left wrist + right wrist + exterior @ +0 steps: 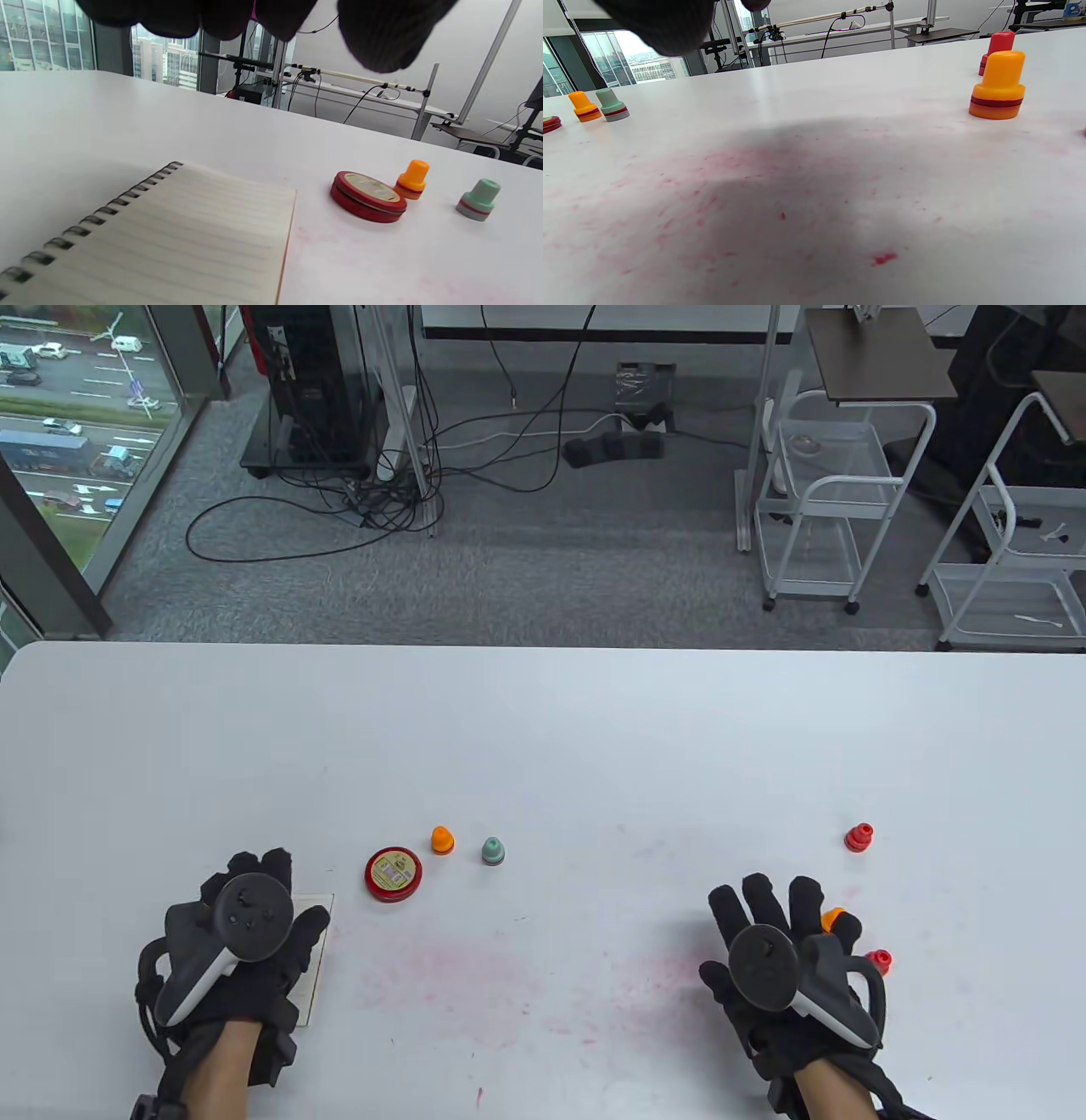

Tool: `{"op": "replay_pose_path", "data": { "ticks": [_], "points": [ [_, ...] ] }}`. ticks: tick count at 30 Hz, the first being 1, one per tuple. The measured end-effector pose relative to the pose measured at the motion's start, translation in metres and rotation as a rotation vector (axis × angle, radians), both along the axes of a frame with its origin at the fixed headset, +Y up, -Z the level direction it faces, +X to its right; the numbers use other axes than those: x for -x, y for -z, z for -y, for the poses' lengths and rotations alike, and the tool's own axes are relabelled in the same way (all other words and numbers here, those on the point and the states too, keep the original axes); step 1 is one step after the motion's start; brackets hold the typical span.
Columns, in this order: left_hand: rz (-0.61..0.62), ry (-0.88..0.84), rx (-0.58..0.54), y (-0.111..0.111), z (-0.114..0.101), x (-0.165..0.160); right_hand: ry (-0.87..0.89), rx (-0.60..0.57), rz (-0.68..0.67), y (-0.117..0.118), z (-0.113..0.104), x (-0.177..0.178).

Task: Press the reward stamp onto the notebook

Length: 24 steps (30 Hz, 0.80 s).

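Observation:
A spiral notebook [316,954] lies open at the front left, mostly under my left hand [254,899], whose fingers are spread above it and hold nothing. In the left wrist view the lined page [191,237] is blank, with my fingers [373,34] hanging above it. A round red ink pad tin [394,874] sits closed to the right, beside an orange stamp [442,839] and a green stamp [494,850]. My right hand [776,920] is open and empty at the front right. Another orange stamp [832,916] stands at its fingertips and a red stamp [879,960] beside it.
A further red stamp [859,837] stands at the far right. The white table [543,729] is smeared with pink ink between my hands. The right wrist view shows the orange stamp [997,87] close by, with a red stamp [997,46] behind it.

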State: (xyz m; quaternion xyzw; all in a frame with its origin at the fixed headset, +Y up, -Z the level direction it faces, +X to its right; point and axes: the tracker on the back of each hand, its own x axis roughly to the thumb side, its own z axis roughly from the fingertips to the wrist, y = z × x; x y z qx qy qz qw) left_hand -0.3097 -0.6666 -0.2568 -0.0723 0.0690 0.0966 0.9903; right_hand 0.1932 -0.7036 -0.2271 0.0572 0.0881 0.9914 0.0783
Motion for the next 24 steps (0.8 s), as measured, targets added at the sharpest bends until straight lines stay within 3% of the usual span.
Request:
{"op": "replay_pose_path", "data": {
  "ticks": [9, 18, 20, 24],
  "points": [
    [-0.075, 0.041, 0.192, 0.016, 0.030, 0.022, 0.038, 0.006, 0.020, 0.000, -0.002, -0.004],
    [-0.186, 0.057, 0.275, 0.024, 0.055, 0.035, 0.066, 0.012, 0.027, 0.001, -0.001, -0.005],
    [-0.246, 0.061, 0.229, 0.024, 0.057, 0.037, 0.065, 0.010, 0.028, 0.001, -0.001, -0.005],
    [-0.280, 0.035, 0.340, 0.027, 0.065, 0.037, 0.066, 0.011, 0.034, 0.001, -0.001, -0.005]
  ]
}}
